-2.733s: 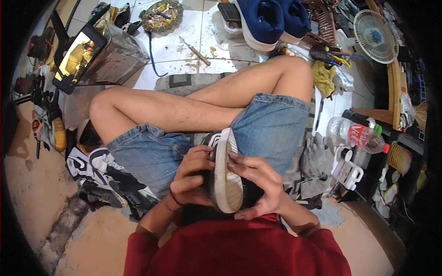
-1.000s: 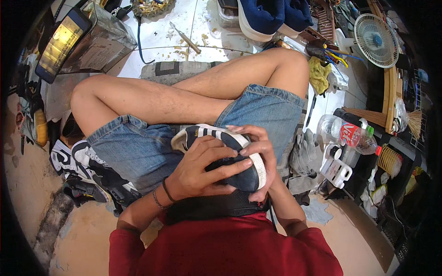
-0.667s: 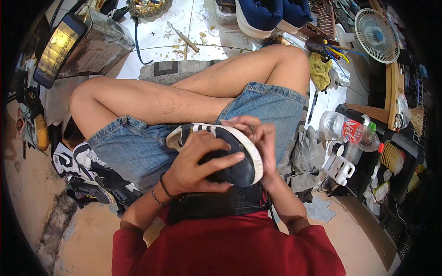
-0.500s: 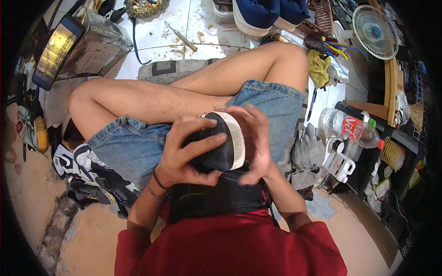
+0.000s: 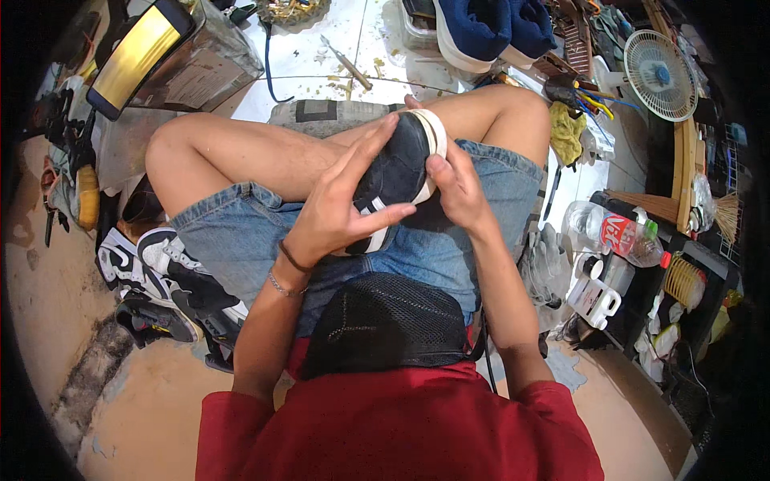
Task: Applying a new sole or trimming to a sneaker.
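Observation:
A black sneaker [image 5: 399,164] with white stripes and a white sole edge is held above my lap, its rounded end pointing away from me. My left hand [image 5: 335,200] wraps its left side, fingers stretched along the upper and thumb lying across it near the stripes. On the other side, my right hand [image 5: 459,183] grips the white sole edge [image 5: 434,140], thumb on the rim. Most of the right fingers are hidden behind the sole, and one fingertip shows past the far end. Part of the shoe nearer me is covered by my left hand.
Blue shoes [image 5: 477,32] and a pointed hand tool [image 5: 346,62] lie ahead on littered white tile. A phone [image 5: 143,56] leans at the far left above more sneakers [image 5: 164,264]. To the right are a plastic bottle [image 5: 613,232], a white jug [image 5: 593,301] and a fan [image 5: 660,74].
The sneaker has moved away from my body and turned, so its black upper and white stripes now show. Both hands moved with it, the left fingers now straighter along its side.

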Demonstrator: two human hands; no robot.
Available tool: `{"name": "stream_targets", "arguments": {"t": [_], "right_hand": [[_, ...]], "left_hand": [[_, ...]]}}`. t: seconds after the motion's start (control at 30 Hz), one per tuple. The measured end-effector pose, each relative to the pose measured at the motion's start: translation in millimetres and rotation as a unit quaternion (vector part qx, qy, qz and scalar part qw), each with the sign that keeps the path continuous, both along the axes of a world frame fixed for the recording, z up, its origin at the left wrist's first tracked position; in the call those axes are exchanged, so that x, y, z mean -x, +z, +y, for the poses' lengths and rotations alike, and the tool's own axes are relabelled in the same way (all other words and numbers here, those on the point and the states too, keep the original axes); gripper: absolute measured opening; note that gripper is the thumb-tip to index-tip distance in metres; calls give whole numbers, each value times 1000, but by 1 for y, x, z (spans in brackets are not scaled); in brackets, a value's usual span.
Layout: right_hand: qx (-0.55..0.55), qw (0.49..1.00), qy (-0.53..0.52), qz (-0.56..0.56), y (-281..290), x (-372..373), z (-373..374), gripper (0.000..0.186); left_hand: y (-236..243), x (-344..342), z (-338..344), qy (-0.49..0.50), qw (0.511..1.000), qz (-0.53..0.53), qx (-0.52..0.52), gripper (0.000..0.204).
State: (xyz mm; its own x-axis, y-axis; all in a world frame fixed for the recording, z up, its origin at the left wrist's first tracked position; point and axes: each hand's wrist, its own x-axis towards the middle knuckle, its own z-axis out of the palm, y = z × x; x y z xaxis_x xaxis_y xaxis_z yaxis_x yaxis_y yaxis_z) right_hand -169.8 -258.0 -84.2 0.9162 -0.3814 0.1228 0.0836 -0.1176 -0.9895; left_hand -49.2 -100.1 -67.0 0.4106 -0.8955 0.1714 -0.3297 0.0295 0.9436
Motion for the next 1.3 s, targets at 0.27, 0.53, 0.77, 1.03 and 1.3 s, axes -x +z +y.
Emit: {"name": "stream_targets", "arguments": {"t": [0.27, 0.53, 0.77, 1.03, 1.3], "right_hand": [[-37, 998, 13, 39, -13, 1, -7, 63], [-17, 999, -14, -29, -7, -11, 4, 86], [-45, 997, -34, -60, 3, -15, 26, 77], [-52, 994, -49, -79, 10, -19, 25, 45], [32, 998, -13, -45, 27, -35, 18, 33]], "left_hand": [[-17, -4, -3, -21, 998, -54, 16, 83], [-9, -5, 1, -19, 1000, 11, -4, 80], [-11, -4, 6, -17, 999, -27, 25, 75], [-5, 1, 10, -2, 999, -22, 26, 73], [-20, -1, 14, 23, 999, -28, 29, 76]]}}
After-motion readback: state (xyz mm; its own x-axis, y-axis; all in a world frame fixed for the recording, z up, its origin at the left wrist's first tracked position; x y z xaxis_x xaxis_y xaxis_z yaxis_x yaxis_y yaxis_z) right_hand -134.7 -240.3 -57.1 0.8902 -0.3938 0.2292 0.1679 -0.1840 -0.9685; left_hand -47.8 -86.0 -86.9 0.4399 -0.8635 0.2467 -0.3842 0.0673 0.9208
